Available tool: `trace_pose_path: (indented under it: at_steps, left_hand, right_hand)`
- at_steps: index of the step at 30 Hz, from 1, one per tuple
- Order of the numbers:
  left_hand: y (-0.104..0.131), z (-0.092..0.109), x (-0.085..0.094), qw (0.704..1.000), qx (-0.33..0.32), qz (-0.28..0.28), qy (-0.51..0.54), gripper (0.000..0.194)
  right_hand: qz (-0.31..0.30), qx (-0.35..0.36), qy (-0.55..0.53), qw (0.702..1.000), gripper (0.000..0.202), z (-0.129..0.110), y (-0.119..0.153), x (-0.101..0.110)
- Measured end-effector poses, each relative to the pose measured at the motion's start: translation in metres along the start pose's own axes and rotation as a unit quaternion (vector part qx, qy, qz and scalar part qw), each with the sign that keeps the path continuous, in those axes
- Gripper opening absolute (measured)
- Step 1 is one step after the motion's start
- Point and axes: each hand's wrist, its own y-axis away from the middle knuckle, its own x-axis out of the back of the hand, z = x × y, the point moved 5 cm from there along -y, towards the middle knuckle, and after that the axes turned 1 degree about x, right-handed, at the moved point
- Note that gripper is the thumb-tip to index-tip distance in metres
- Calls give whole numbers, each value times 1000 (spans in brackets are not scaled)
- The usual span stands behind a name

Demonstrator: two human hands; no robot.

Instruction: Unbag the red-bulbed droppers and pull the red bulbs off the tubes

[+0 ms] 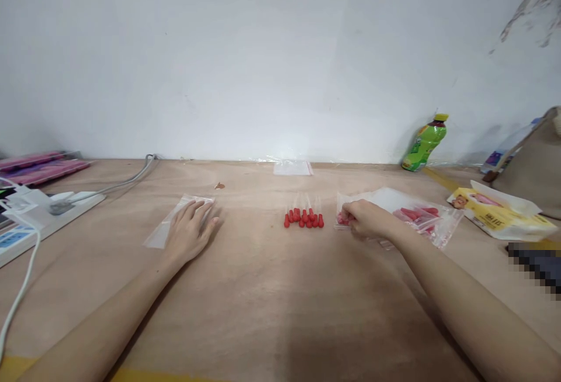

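My left hand (190, 230) lies flat with its fingers apart on a clear plastic bag (158, 233) at the left. At the right, my right hand (362, 218) has its fingers closed at the opening of a clear bag (385, 196) that holds red pieces (418, 214). What those fingers pinch, if anything, is hidden. Between my hands, several red-bulbed droppers (304, 217) with clear stems lie side by side on the wooden table (245, 300), nearer to my right hand.
A white power strip (90, 202) with cables and pink packages (48, 170) are at the left. Another clear bag (292, 168) lies by the wall. At the right are a green bottle (425, 143), a yellow tissue pack (495, 214), a beige bag (532, 166) and a dark pixelated object (537, 262).
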Motion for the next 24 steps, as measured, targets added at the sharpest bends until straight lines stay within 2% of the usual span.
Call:
trace_pose_path:
  at_steps: [4,6,8,11,13,16,18,20,24]
  left_hand:
    - [-1,29,11,993,-42,11,107,37]
    - [-1,52,14,981,-53,-23,187,33]
    - [0,76,11,958,-33,-89,271,31]
    - [4,112,-3,884,26,-238,401,30]
    - [6,133,-12,825,51,-315,467,33]
    - [4,154,-20,744,100,-374,544,40]
    - [3,162,-24,706,119,-394,577,44]
    - [1,165,-27,683,123,-396,601,47]
    - [-5,151,-32,693,174,-311,627,52]
  right_hand:
    - [18,-36,-50,998,28,14,5,17]
    - [7,-51,-98,994,31,16,10,27]
    - [-36,-40,-154,987,31,6,17,31]
    - [-99,-27,-229,968,30,-30,26,25]
    - [-78,-9,-239,968,26,-60,28,17]
    - [-19,-4,-261,965,20,-99,24,-1]
    - [21,-8,-294,955,20,-115,17,-14]
    - [28,-16,-356,934,22,-123,8,-26]
    - [24,34,-486,873,12,-126,-6,-33]
